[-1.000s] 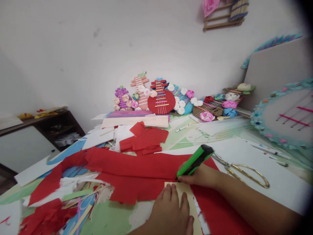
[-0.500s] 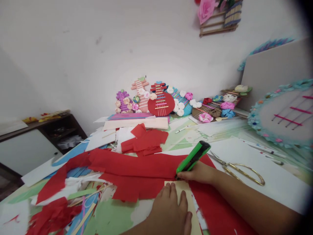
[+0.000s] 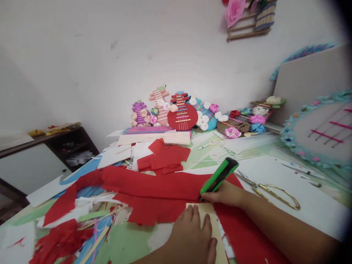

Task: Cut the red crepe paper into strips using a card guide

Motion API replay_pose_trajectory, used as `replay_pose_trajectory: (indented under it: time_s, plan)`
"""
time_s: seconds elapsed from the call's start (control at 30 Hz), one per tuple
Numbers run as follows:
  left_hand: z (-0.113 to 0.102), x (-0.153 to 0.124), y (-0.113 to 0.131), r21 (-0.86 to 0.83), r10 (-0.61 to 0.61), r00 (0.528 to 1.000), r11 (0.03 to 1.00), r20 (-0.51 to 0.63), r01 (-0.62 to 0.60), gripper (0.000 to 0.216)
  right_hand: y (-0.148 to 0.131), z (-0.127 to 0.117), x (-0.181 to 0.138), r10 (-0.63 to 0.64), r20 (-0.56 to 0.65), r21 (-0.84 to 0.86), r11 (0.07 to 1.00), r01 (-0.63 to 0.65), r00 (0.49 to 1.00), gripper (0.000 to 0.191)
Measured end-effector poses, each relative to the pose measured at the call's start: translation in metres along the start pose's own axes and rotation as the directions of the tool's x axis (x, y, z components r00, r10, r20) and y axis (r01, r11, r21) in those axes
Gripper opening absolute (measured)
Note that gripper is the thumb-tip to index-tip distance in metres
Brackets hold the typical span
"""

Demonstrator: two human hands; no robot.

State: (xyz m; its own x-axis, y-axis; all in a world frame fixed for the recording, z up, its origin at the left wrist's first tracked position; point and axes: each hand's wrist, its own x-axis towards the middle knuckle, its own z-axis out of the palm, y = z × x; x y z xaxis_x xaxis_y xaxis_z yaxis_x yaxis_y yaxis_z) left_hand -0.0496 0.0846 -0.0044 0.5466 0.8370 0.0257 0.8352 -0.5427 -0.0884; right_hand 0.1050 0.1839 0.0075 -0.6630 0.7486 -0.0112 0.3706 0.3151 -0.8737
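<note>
My right hand (image 3: 224, 194) grips a green and black utility knife (image 3: 218, 176), held tilted with its lower end at the red cloth or paper sheet (image 3: 165, 187). The blade tip is too small to make out. Flat on a cream strip of card (image 3: 217, 223) lies my left hand (image 3: 192, 229), fingers spread, just nearer to me than the knife. The strip rests over the red sheet, which stretches far to the left and also under my right forearm.
Gold-handled scissors (image 3: 275, 192) lie on white paper right of my hand. Red scraps (image 3: 60, 240) and thin strips clutter the left. A folded red piece (image 3: 167, 157) sits ahead. Decorated paper instruments (image 3: 183, 115) stand along the wall; a round blue-edged one (image 3: 324, 128) is at right.
The whole view has shifted slightly to the right. Both hands, the knife and the cream strip keep practically the same positions relative to each other.
</note>
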Motion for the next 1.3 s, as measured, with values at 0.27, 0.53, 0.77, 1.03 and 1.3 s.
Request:
replay_pose_trajectory:
  time_s: [0.27,0.53,0.77,1.03,1.3]
  plan:
    - [0.005,0.002,-0.002,0.014,0.026,1.0,1.0,-0.015,-0.026,0.047,-0.001,0.001,0.001,-0.016,-0.001,-0.038,0.999,0.016,1.0,0.017]
    - [0.012,0.003,-0.007,0.01,0.104,0.992,0.995,-0.066,-0.104,0.046,-0.005,-0.005,-0.002,0.013,-0.002,-0.037,0.999,-0.013,1.0,0.017]
    - [0.015,0.006,-0.003,0.035,0.063,0.997,0.997,-0.041,-0.062,0.048,-0.001,-0.004,-0.001,0.023,0.012,-0.056,0.998,-0.022,1.0,0.018]
    - [0.019,0.004,-0.004,0.059,0.059,0.992,0.997,-0.115,-0.053,0.047,-0.002,-0.006,-0.001,0.039,-0.023,-0.031,0.999,-0.04,0.999,0.019]
    - [0.024,0.007,-0.006,0.059,0.123,0.987,0.991,-0.106,-0.117,0.048,-0.001,-0.004,0.001,0.025,0.001,-0.075,0.997,-0.025,1.0,0.015]
